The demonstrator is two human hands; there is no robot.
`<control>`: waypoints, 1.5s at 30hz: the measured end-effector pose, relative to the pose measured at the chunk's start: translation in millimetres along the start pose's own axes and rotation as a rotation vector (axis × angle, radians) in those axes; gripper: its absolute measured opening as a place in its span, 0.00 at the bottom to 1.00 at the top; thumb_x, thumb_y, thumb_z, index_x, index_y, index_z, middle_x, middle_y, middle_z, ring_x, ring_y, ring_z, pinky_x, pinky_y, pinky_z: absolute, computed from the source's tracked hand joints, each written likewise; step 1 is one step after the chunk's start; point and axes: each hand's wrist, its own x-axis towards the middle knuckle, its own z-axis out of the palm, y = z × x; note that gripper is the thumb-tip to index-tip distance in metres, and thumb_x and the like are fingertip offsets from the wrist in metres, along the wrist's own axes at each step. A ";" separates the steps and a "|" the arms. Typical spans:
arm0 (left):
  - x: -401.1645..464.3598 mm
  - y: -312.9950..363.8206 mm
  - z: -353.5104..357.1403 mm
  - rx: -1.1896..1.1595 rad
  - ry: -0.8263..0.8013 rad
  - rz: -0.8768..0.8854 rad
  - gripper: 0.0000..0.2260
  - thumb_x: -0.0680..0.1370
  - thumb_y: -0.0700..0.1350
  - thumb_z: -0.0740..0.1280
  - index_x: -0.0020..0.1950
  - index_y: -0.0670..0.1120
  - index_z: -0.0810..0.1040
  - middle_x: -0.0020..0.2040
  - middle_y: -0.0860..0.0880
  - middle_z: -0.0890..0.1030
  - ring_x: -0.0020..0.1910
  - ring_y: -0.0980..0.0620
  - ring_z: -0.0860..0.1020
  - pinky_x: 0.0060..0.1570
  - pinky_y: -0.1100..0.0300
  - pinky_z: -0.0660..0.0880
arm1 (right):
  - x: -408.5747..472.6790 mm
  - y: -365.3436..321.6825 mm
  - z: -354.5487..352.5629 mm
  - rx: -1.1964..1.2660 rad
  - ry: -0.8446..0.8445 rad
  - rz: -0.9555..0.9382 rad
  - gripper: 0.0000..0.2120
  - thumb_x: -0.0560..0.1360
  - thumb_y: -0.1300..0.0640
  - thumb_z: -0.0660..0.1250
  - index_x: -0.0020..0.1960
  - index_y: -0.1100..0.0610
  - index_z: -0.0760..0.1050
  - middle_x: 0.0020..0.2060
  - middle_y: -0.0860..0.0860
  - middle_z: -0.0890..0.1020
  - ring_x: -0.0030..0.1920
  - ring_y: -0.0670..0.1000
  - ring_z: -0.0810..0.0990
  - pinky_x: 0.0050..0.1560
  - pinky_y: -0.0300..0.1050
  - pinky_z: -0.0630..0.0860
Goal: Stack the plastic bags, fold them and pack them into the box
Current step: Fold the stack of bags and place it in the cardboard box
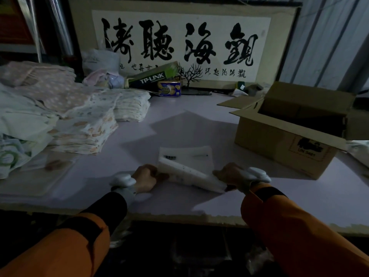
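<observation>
Left hand (144, 177) and right hand (229, 175) each pinched on an end of the folded plastic bags (187, 166). Bags low over the tabletop (179, 120), near its front edge. Open cardboard box (287, 136) to the right, apart.

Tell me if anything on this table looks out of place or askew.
The green TP-LINK box at the back lies tilted, propped on clutter rather than flat. The bag stack between the left hand and right hand sits skewed mid-fold. Nothing looks spilled or damaged.

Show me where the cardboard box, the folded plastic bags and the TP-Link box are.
cardboard box (279, 140): head view, on its near front wall.
folded plastic bags (191, 174): head view, on the rolled near fold.
TP-Link box (151, 77): head view, on its printed side.
</observation>
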 end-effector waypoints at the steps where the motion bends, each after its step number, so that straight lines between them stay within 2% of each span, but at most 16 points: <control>1: 4.6 -1.9 -0.3 0.035 -0.014 -0.022 0.12 0.75 0.50 0.72 0.50 0.41 0.83 0.47 0.45 0.82 0.48 0.49 0.78 0.41 0.70 0.71 | 2.8 0.1 0.2 0.068 0.011 -0.016 0.15 0.78 0.49 0.64 0.42 0.61 0.73 0.34 0.54 0.76 0.34 0.53 0.76 0.29 0.44 0.75; 3: 10.2 -3.3 -2.6 0.090 -0.030 -0.031 0.15 0.75 0.54 0.69 0.52 0.44 0.83 0.48 0.48 0.82 0.49 0.48 0.79 0.47 0.62 0.74 | 8.4 4.4 -1.0 0.194 0.076 -0.096 0.13 0.78 0.51 0.64 0.48 0.62 0.77 0.41 0.56 0.79 0.41 0.56 0.79 0.40 0.50 0.80; 4: 12.8 -4.2 -2.7 0.101 -0.028 -0.031 0.15 0.76 0.55 0.68 0.50 0.45 0.83 0.46 0.48 0.83 0.48 0.48 0.79 0.47 0.59 0.74 | 10.6 7.5 -1.8 0.240 0.118 -0.157 0.12 0.78 0.53 0.63 0.50 0.62 0.78 0.45 0.58 0.80 0.44 0.57 0.79 0.44 0.51 0.78; 6: 17.8 -6.7 -2.7 0.129 0.002 -0.017 0.17 0.77 0.55 0.66 0.39 0.42 0.78 0.36 0.46 0.78 0.40 0.47 0.76 0.39 0.58 0.68 | 13.5 11.3 -0.4 0.327 0.145 -0.240 0.14 0.80 0.55 0.60 0.55 0.64 0.78 0.50 0.62 0.81 0.48 0.59 0.79 0.44 0.47 0.74; 8: 20.9 -8.1 -2.0 0.130 0.037 0.002 0.20 0.78 0.54 0.65 0.33 0.41 0.71 0.31 0.44 0.72 0.36 0.48 0.72 0.36 0.57 0.61 | 13.2 12.1 4.7 0.449 0.125 -0.211 0.21 0.81 0.48 0.56 0.51 0.63 0.79 0.43 0.59 0.82 0.42 0.58 0.80 0.38 0.43 0.73; 11: 27.4 -8.5 -0.6 0.107 0.090 -0.011 0.19 0.78 0.54 0.66 0.36 0.39 0.79 0.38 0.39 0.81 0.41 0.46 0.79 0.39 0.58 0.67 | 13.8 10.5 12.4 0.526 0.120 -0.081 0.30 0.78 0.36 0.49 0.40 0.57 0.78 0.35 0.57 0.81 0.35 0.57 0.78 0.34 0.45 0.72; 13: 31.7 -6.2 0.8 0.112 0.108 -0.013 0.19 0.77 0.55 0.66 0.33 0.43 0.76 0.36 0.43 0.79 0.39 0.47 0.78 0.39 0.58 0.66 | 16.2 9.6 14.8 0.529 0.128 -0.076 0.33 0.76 0.32 0.50 0.39 0.58 0.79 0.33 0.57 0.81 0.33 0.57 0.77 0.34 0.45 0.72; 15: 37.0 -4.2 2.2 0.117 0.117 -0.009 0.19 0.77 0.55 0.66 0.35 0.41 0.77 0.35 0.45 0.77 0.38 0.49 0.75 0.38 0.59 0.65 | 17.4 8.7 15.6 0.503 0.122 -0.141 0.25 0.73 0.33 0.59 0.39 0.53 0.79 0.34 0.53 0.82 0.36 0.55 0.78 0.36 0.50 0.76; 18: 44.1 -4.2 6.3 0.137 0.143 -0.002 0.20 0.77 0.56 0.66 0.34 0.41 0.75 0.34 0.45 0.75 0.36 0.49 0.73 0.36 0.58 0.64 | 24.9 10.3 19.1 0.351 0.149 -0.212 0.12 0.73 0.45 0.68 0.49 0.53 0.79 0.47 0.55 0.83 0.47 0.56 0.81 0.51 0.58 0.79; 21: 48.7 -5.2 13.9 0.194 0.177 -0.005 0.21 0.77 0.56 0.66 0.29 0.46 0.67 0.30 0.48 0.71 0.34 0.47 0.72 0.33 0.56 0.61 | 36.1 13.1 26.4 0.197 0.234 -0.217 0.13 0.74 0.50 0.68 0.52 0.57 0.80 0.47 0.56 0.82 0.45 0.55 0.79 0.48 0.52 0.77; 23: 51.1 -7.4 17.7 0.224 0.187 -0.012 0.22 0.77 0.57 0.64 0.29 0.46 0.66 0.28 0.49 0.70 0.33 0.47 0.72 0.31 0.56 0.61 | 41.7 14.7 30.1 0.123 0.280 -0.234 0.13 0.74 0.48 0.68 0.50 0.57 0.79 0.45 0.55 0.82 0.43 0.54 0.77 0.43 0.45 0.70; 28: 56.9 -13.3 21.8 0.281 0.196 -0.043 0.20 0.78 0.59 0.60 0.31 0.47 0.69 0.31 0.49 0.75 0.37 0.43 0.77 0.35 0.57 0.65 | 46.9 15.1 33.7 0.089 0.340 -0.241 0.14 0.74 0.43 0.66 0.42 0.54 0.73 0.33 0.46 0.73 0.38 0.50 0.73 0.33 0.39 0.61; 30: 59.0 -13.9 23.5 0.295 0.190 -0.024 0.16 0.79 0.58 0.58 0.38 0.48 0.73 0.39 0.45 0.81 0.40 0.42 0.78 0.37 0.58 0.66 | 45.7 14.0 36.2 0.091 0.355 -0.240 0.13 0.74 0.42 0.65 0.42 0.52 0.71 0.33 0.46 0.73 0.39 0.52 0.75 0.36 0.41 0.64; 34: 61.5 -13.8 28.2 0.380 0.210 0.020 0.16 0.81 0.55 0.54 0.55 0.45 0.73 0.55 0.40 0.82 0.51 0.38 0.80 0.44 0.54 0.71 | 39.0 10.6 37.8 0.047 0.366 -0.205 0.17 0.76 0.41 0.61 0.47 0.56 0.71 0.40 0.53 0.77 0.42 0.58 0.77 0.41 0.47 0.68; 41: 56.9 -7.6 36.2 0.483 0.230 -0.017 0.16 0.82 0.56 0.49 0.60 0.47 0.65 0.57 0.39 0.81 0.54 0.37 0.79 0.49 0.51 0.71 | 18.9 -3.2 43.1 -0.132 0.412 -0.139 0.20 0.80 0.44 0.55 0.62 0.60 0.66 0.57 0.62 0.78 0.55 0.63 0.77 0.52 0.51 0.73; 45: 53.8 -7.8 42.9 0.438 0.321 -0.046 0.19 0.82 0.56 0.52 0.67 0.45 0.66 0.64 0.42 0.76 0.62 0.40 0.75 0.55 0.49 0.72 | 19.9 1.3 44.5 -0.096 0.472 -0.121 0.22 0.78 0.45 0.58 0.62 0.62 0.67 0.58 0.61 0.76 0.58 0.62 0.75 0.53 0.51 0.73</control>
